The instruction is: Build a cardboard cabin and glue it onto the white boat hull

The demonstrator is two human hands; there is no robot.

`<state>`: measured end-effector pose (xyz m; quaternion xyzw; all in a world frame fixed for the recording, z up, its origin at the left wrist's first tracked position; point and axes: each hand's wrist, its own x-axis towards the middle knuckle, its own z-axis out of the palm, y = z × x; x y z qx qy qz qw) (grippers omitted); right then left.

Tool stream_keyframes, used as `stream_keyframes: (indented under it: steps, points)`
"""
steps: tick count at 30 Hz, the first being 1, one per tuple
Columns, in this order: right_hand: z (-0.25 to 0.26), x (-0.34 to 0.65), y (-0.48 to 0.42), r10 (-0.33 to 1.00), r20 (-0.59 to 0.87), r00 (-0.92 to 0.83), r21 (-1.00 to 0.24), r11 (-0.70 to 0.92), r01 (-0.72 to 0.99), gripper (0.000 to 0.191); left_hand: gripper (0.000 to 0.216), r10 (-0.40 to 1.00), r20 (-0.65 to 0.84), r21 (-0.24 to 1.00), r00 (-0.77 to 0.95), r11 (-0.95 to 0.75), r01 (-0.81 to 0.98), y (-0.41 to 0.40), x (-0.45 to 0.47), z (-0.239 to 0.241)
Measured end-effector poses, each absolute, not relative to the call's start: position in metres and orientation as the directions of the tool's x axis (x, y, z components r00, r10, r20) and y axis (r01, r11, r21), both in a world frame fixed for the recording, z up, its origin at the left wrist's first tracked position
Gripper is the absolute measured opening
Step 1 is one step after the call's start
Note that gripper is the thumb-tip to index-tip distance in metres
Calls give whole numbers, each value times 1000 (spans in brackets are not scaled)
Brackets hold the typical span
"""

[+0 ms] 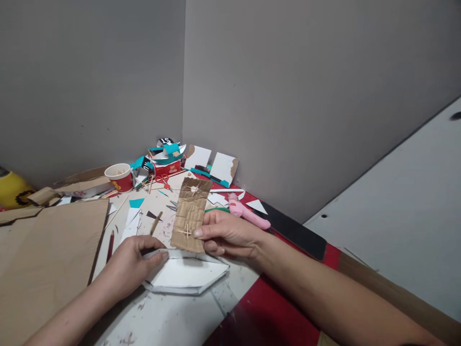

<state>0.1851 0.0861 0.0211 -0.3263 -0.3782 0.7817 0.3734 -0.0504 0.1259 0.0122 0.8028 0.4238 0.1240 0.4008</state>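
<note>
My right hand (225, 235) pinches the lower edge of a brown corrugated cardboard strip (191, 211) that stands upright, with small crossed wooden sticks stuck on it near the top and bottom. My left hand (131, 266) grips the left end of a white boat-shaped cardboard tray (187, 276) that lies flat on the table. The strip's bottom edge meets the tray's far rim.
A pink glue gun (248, 214) lies just behind my right hand. A large brown cardboard sheet (43, 259) covers the left. A red paper cup (120, 177), red scissors (163, 180), teal and white scraps and sticks clutter the corner. A black panel (295, 230) lies right.
</note>
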Motion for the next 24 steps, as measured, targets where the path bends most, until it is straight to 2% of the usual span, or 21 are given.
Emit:
stream_keyframes:
  steps: [5, 11, 16, 18, 20, 24]
  points:
    - [19, 183, 84, 851, -193, -489, -893, -359, -271, 28, 22, 768, -158, 769, 621, -299, 565, 123, -48, 19]
    - [23, 179, 81, 866, -234, -442, -936, -324, -139, 27, 23, 762, -136, 795, 633, -297, 529, 122, -48, 21]
    - [20, 178, 82, 902, -109, -418, -983, -161, -92, 26, 24, 765, -139, 789, 629, -298, 537, 122, -47, 21]
    - [19, 176, 80, 921, -59, -385, -998, -66, -5, 24, 24, 770, -131, 796, 625, -294, 529, 122, -47, 21]
    - [19, 175, 78, 939, -28, -342, -990, 20, 136, 13, 22, 777, -120, 809, 618, -285, 515, 121, -47, 21]
    - [19, 172, 74, 940, 129, -316, -883, 254, 395, 3, 20, 784, -117, 841, 610, -248, 481, 120, -47, 21]
